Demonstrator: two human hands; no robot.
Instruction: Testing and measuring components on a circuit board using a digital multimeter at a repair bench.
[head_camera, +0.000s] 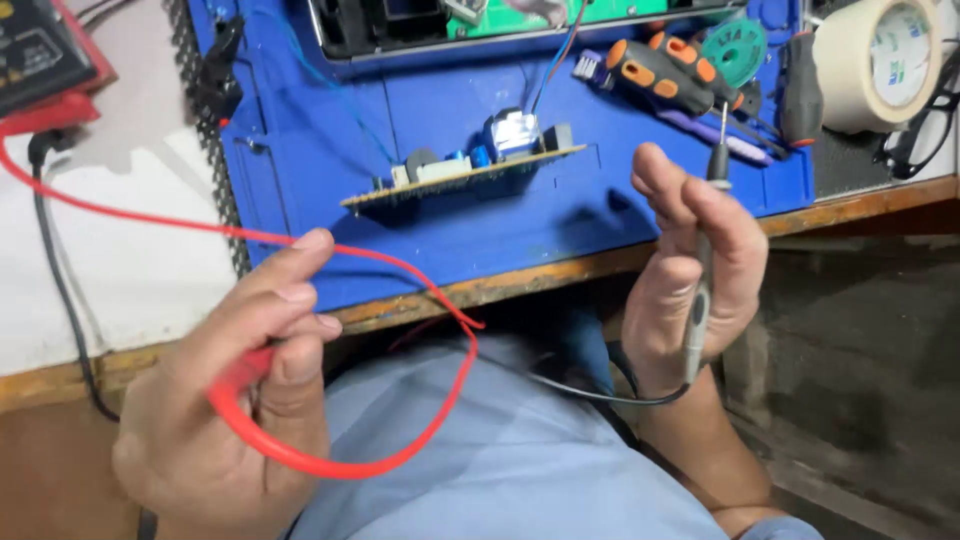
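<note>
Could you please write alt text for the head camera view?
Left hand grips a red probe with looping red lead; right hand holds a grey pointed probe upright, above a small circuit board on a blue work mat.

Left hand (235, 390): low left, back of hand to camera, index finger stretched out toward upper right, other fingers curled closed against the thumb. Right hand (690, 270): raised, palm facing left, fingers curled loosely, thumb up. Right forearm runs down to lower right. Hands well apart.
</note>
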